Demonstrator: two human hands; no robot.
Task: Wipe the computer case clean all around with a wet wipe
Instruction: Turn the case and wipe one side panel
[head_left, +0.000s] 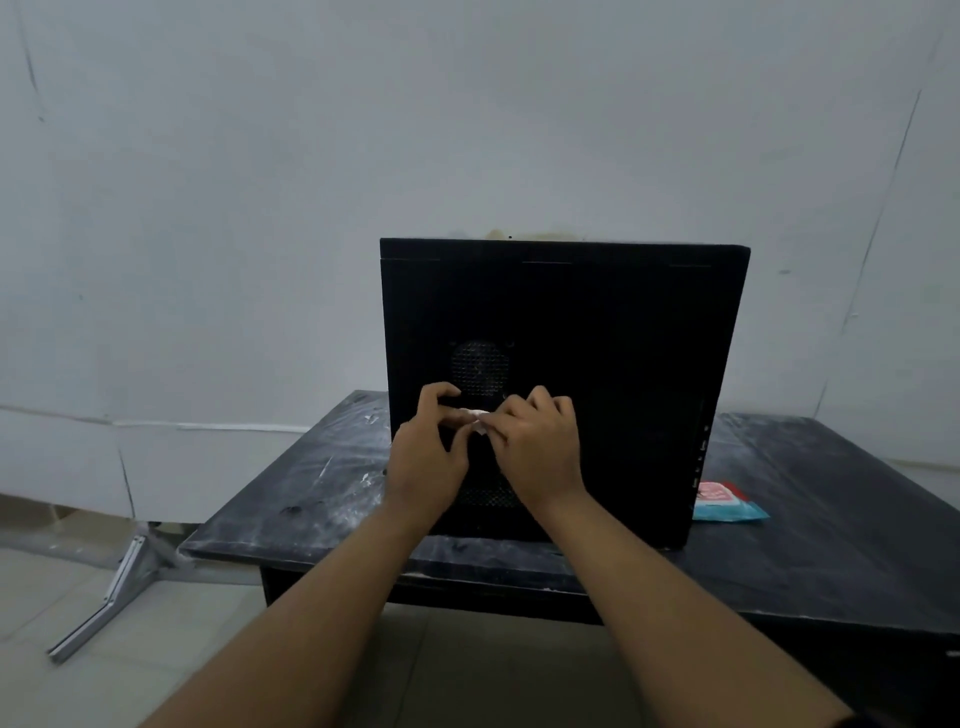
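Here we hold a wet wipe (477, 420) in front of the black computer case (597, 322).
Left hand (426, 452) and right hand (540, 447) both pinch it, fingers curled; the case stands upright on the bench (831, 530), wipe packet (724, 503) beside.

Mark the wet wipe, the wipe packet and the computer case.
wet wipe (478, 419): head view, the white patch that shows.
wipe packet (727, 508): head view, its blue lower part.
computer case (613, 332): head view, bare side panel.
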